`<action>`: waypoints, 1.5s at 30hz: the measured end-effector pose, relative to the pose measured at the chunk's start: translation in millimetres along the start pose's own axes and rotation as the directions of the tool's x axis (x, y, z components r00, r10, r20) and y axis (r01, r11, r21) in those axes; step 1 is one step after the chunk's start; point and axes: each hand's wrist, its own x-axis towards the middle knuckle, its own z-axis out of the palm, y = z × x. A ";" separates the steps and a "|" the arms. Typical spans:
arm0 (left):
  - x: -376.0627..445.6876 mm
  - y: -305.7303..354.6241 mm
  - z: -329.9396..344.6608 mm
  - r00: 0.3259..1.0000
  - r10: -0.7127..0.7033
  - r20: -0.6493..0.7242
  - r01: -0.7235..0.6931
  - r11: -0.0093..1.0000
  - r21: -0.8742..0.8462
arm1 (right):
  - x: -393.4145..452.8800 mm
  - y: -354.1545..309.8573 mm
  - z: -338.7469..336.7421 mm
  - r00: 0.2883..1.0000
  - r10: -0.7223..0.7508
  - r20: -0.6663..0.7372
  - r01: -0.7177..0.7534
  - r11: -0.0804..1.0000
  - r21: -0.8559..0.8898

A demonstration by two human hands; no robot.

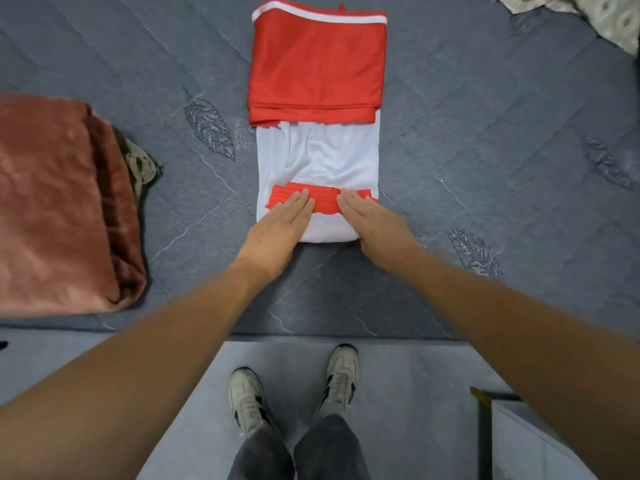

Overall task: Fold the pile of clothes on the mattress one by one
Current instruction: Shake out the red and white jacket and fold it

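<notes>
While both hands are lying flat, fingers straight, the left hand (280,225) and right hand (372,225) are pressing the red-and-white garment (317,109) on the mattress (485,133); it is looking partly folded; the pink blanket (55,202) is sitting folded nearby.

You get a single view — the head camera, aimed steeply down over the mattress (485,98) edge, close above both outstretched arms, your shoes (341,379) on the floor at bottom.

We see a grey quilted mattress (467,133). On it, under our palms, lies a red-and-white garment (317,98). Left of them sits a folded pink blanket (55,202).
</notes>
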 end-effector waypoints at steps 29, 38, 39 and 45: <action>119.5 -52.8 -140.4 0.938 -0.319 0.135 0.331 0.941 -0.075 | 125.0 20.1 -105.9 0.970 0.220 -0.100 -0.218 0.976 0.026; 122.2 -66.3 -60.0 0.736 -0.669 -0.102 0.505 0.643 -0.576 | 132.6 38.1 -40.1 0.699 0.637 -0.324 -0.365 0.708 0.605; 123.8 -66.5 -60.9 0.715 -0.693 -0.092 0.512 0.609 -0.605 | 132.5 44.0 -40.6 0.665 0.714 -0.220 -0.406 0.592 0.696; 131.9 -69.9 -70.5 0.870 -0.493 0.016 0.333 0.563 -0.756 | 145.3 64.4 -67.6 0.853 0.521 -0.027 -0.235 0.430 0.871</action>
